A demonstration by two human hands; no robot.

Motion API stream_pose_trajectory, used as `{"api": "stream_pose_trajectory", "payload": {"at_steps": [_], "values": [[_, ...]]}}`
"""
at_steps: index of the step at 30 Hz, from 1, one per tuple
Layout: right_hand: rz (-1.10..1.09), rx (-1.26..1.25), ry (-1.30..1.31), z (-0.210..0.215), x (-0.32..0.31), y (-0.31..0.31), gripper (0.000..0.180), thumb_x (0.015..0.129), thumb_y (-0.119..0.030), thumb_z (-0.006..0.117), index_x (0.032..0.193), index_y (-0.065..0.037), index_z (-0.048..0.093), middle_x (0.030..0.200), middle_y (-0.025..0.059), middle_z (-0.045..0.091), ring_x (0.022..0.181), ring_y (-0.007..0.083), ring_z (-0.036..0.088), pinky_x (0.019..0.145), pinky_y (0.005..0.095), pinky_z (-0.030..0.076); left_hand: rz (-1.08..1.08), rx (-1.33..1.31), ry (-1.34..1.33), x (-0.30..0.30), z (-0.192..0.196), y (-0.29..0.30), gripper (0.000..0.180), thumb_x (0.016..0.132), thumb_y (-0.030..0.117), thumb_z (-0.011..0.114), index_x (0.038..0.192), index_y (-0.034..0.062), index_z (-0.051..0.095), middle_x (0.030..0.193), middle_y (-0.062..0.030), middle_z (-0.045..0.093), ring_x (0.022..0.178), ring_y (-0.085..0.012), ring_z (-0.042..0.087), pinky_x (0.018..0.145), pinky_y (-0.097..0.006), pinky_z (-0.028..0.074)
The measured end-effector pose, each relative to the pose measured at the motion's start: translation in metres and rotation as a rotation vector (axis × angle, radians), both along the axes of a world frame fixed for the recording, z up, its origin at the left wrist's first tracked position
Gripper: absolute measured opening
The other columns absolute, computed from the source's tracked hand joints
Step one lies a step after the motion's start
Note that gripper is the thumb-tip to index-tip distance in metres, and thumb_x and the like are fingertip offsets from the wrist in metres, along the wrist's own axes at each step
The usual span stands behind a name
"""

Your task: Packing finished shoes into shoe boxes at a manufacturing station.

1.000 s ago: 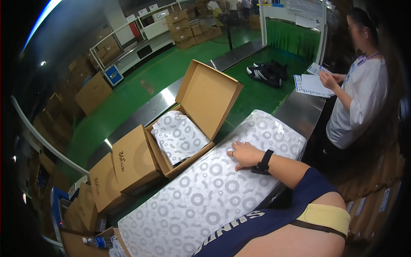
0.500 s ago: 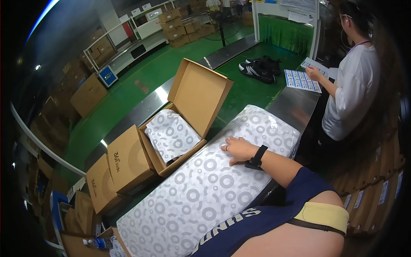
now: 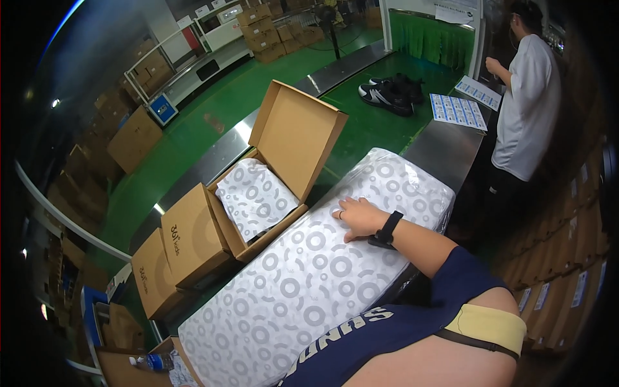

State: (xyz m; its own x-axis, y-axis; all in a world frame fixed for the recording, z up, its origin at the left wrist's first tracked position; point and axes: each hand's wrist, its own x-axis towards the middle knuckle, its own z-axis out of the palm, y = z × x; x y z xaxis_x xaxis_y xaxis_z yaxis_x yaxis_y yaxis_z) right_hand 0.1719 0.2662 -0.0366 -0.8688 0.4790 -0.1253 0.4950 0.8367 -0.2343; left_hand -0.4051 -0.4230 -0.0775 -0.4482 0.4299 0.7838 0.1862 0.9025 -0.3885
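My right hand [image 3: 360,219], with a ring and a black wristwatch, rests palm down on a thick, long stack of white wrapping paper [image 3: 309,274] printed with grey rings. Its fingers are spread and grip nothing. Clear plastic covers the stack's far right end. Left of the hand stands an open brown shoebox [image 3: 258,248] with its lid raised. Inside lies patterned paper [image 3: 258,197], hiding most of what is beneath. My left hand is out of view.
Two closed brown shoeboxes [image 3: 193,235] stand left of the open one. A pair of dark shoes [image 3: 390,97] sits on the green surface beyond. Label sheets [image 3: 458,113] lie on the metal edge beside a co-worker [image 3: 532,106]. A water bottle [image 3: 151,362] lies lower left.
The co-worker has turned away and let go of the sheets, which now lie on the metal edge. My right hand stays on the paper stack; the view has shifted slightly.
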Motion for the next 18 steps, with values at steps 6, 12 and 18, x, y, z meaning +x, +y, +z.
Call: {"api": "stream_pose_trajectory", "payload": {"at_steps": [6, 12, 18], "values": [[0.07, -0.032, -0.013, 0.008, -0.006, -0.005, 0.065, 0.066, -0.033, 0.07, 0.121, -0.009, 0.045, 0.122, 0.0187, 0.043, 0.119, 0.0337, 0.036, 0.09, 0.0444, 0.035, 0.081, 0.131, 0.072, 0.011, 0.031, -0.021, 0.026, 0.081, 0.022, 0.052, 0.103, 0.0095, 0.061, 0.101, -0.0127, 0.062, 0.093, -0.032, 0.057, 0.084, -0.037, 0.044], [0.075, 0.005, 0.009, 0.002, -0.011, 0.0, 0.058, 0.062, -0.034, 0.072, 0.11, -0.006, 0.054, 0.108, 0.019, 0.053, 0.107, 0.0337, 0.047, 0.085, 0.0421, 0.04, -0.743, 1.433, -1.151, 0.062, 0.084, 0.284, 0.014, 0.083, 0.005, 0.048, 0.094, 0.0026, 0.056, 0.084, -0.0069, 0.059, 0.074, -0.0154, 0.058, 0.061, -0.026, 0.049], [-0.023, -0.081, 0.14, 0.0, -0.042, 0.07, 0.045, 0.065, -0.031, 0.067, 0.095, 0.001, 0.06, 0.093, 0.0204, 0.061, 0.089, 0.0332, 0.058, 0.077, 0.038, 0.046, -1.104, 1.339, -1.639, 0.167, 0.089, 0.548, 0.014, 0.077, 0.013, 0.064, 0.074, 0.0102, 0.051, 0.07, 0.001, 0.051, 0.063, -0.01, 0.048, 0.05, -0.023, 0.039]]}}
